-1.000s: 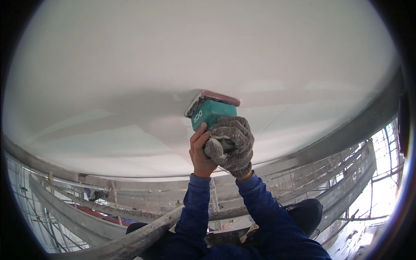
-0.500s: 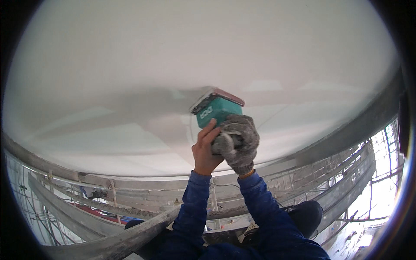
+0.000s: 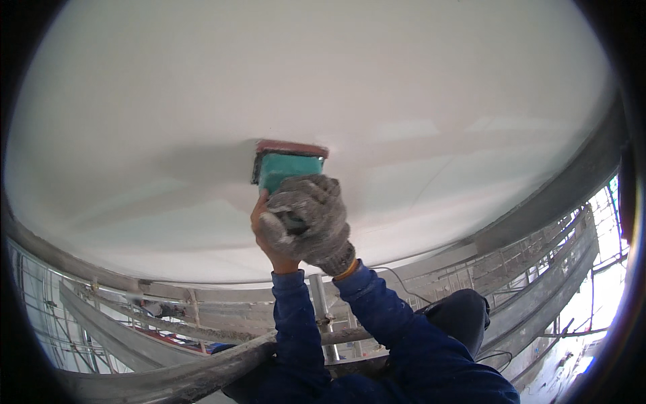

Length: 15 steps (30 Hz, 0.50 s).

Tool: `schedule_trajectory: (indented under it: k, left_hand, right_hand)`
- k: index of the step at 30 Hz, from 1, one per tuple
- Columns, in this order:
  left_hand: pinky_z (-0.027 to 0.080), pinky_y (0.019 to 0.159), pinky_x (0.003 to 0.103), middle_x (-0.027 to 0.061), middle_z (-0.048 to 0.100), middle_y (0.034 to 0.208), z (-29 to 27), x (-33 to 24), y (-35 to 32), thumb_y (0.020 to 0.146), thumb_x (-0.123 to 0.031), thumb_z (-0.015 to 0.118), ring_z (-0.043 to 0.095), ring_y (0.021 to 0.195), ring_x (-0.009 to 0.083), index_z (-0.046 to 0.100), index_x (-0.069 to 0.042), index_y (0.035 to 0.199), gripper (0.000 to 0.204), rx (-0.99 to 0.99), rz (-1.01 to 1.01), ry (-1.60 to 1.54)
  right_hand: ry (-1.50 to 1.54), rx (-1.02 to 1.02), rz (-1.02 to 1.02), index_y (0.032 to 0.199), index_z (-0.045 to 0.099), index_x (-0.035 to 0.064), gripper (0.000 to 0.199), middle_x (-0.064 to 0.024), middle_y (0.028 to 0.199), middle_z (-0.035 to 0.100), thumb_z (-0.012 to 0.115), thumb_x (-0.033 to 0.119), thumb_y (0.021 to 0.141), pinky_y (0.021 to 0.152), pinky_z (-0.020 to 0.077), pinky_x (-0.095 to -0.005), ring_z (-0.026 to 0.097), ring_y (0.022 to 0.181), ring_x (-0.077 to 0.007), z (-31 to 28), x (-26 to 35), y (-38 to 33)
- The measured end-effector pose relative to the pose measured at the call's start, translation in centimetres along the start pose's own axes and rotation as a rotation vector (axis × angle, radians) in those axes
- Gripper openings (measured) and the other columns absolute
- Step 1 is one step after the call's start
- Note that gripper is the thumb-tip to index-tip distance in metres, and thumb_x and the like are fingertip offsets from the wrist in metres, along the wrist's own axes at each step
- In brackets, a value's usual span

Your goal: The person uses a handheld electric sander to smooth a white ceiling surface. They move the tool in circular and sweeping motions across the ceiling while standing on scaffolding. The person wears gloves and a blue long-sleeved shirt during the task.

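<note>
A teal electric sander [image 3: 291, 168] with a reddish sheet on its flat pad is held up against a smooth whitish surface [image 3: 336, 81]. My right hand [image 3: 315, 219], in a dusty grey knit glove, wraps round the sander's body. My bare left hand [image 3: 266, 232] supports it from the left side, its fingers partly hidden behind the glove. The pad's upper edge meets the surface, and a darker shadow lies on the surface left of it.
Scaffold rails and planks [image 3: 545, 269] curve around below the surface. A thick beam [image 3: 175, 370] crosses at lower left, beside an upright metal pole [image 3: 321, 303]. A thin cable [image 3: 407, 284] runs near my right forearm. My bent knee [image 3: 464, 316] is at lower right.
Both hands and the sander have moved left across the surface. The sander has turned, so its reddish pad edge now lies nearly level.
</note>
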<state>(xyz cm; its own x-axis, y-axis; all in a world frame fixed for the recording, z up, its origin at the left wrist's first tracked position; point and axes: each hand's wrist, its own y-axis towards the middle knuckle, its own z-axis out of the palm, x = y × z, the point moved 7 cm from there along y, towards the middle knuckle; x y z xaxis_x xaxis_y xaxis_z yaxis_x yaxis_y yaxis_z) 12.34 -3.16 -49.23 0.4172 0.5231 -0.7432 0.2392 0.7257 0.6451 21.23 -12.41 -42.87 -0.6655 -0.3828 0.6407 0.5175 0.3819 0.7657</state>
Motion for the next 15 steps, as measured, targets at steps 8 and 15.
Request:
schedule_trajectory:
  k: [8,15]
  left_hand:
    - [0.051,0.096,0.038,0.0159,0.048,0.138,5.7,-3.0,-1.9,0.072,-0.020,0.084,0.054,0.121,0.0300,0.045,-0.012,0.128,0.068,0.126,0.318,0.290]
    - [0.060,0.076,0.035,0.0085,0.047,0.143,17.5,-5.0,-4.2,0.063,-0.007,0.080,0.066,0.104,0.0279,0.051,-0.018,0.134,0.077,0.586,0.310,0.379]
  right_hand:
    - [-0.204,0.005,-0.140,0.094,0.069,0.0190,0.027,-0.0031,0.101,0.068,0.078,0.031,0.072,0.090,0.0470,-0.0437,0.063,0.101,-0.0272,-6.5,1.5,1.4]
    - [0.018,-0.356,0.054,0.090,0.067,0.0035,0.015,-0.0145,0.099,0.067,0.066,0.016,0.083,0.089,0.0500,-0.0388,0.064,0.096,-0.0267,-18.7,-4.0,-0.9]
